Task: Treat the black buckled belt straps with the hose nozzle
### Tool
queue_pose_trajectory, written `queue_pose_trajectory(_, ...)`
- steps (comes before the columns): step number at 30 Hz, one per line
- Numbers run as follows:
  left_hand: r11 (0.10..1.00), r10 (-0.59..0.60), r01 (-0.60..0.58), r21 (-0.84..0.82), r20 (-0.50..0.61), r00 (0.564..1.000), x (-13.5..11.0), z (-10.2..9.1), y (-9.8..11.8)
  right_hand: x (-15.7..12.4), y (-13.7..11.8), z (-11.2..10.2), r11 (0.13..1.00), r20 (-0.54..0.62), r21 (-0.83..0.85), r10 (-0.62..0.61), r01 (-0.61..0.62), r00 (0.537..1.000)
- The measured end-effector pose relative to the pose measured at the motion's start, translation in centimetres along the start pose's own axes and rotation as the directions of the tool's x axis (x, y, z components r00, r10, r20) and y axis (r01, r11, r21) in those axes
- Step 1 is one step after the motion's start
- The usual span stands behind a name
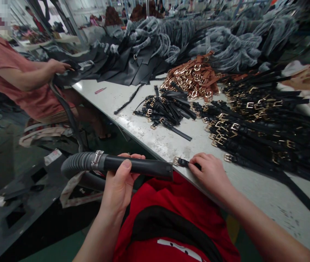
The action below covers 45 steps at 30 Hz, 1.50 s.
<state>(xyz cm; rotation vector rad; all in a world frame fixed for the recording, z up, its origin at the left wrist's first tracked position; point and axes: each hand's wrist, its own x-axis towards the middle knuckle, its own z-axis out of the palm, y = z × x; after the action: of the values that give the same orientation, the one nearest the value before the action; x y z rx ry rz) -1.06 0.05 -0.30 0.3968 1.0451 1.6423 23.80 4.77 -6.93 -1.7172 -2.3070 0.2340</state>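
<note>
My left hand grips a black hose nozzle, thumb on top and fingers underneath. A metal clamp joins the nozzle to a grey ribbed hose that curls away on the left. The nozzle's tip points right, close to the table edge. My right hand lies on the table, its fingers closed on a short black buckle strap. That strap's gold-coloured buckle faces the nozzle tip; its other end is hidden under my fingers. Loose black buckle straps lie in a small heap further back.
A large pile of black buckle straps covers the table's right side. Brown buckle straps are heaped behind. Black leather pieces and plastic-wrapped straps stand at the back. A co-worker sits at left. The white table bears a red tool.
</note>
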Motion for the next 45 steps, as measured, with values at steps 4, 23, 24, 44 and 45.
queue_pose_trajectory(4,1.000,0.002,-0.002,0.003,0.009,1.000,-0.1,-0.2,0.0,0.6,-1.0,-1.2,0.983,0.083,-0.171,-0.047,0.061,0.995)
queue_pose_trajectory(23,1.000,-0.002,0.002,0.030,-0.009,1.000,-0.5,-0.9,-0.1,0.4,-0.5,-0.4,0.974,0.063,0.176,0.136,-0.145,0.989)
queue_pose_trajectory(24,0.999,-0.006,0.006,0.034,-0.008,1.000,-0.5,-0.9,-0.1,0.3,-0.2,-0.4,0.962,0.048,0.232,0.134,-0.141,0.990)
queue_pose_trajectory(44,0.936,0.040,-0.115,0.334,0.223,0.974,1.0,6.4,-3.9,-1.0,3.3,1.2,0.965,-0.073,0.258,-0.037,0.055,0.997)
queue_pose_trajectory(45,0.943,0.055,-0.116,0.313,0.196,0.979,1.2,6.2,-3.5,-1.0,3.3,1.2,0.965,-0.070,0.257,-0.036,0.053,0.997)
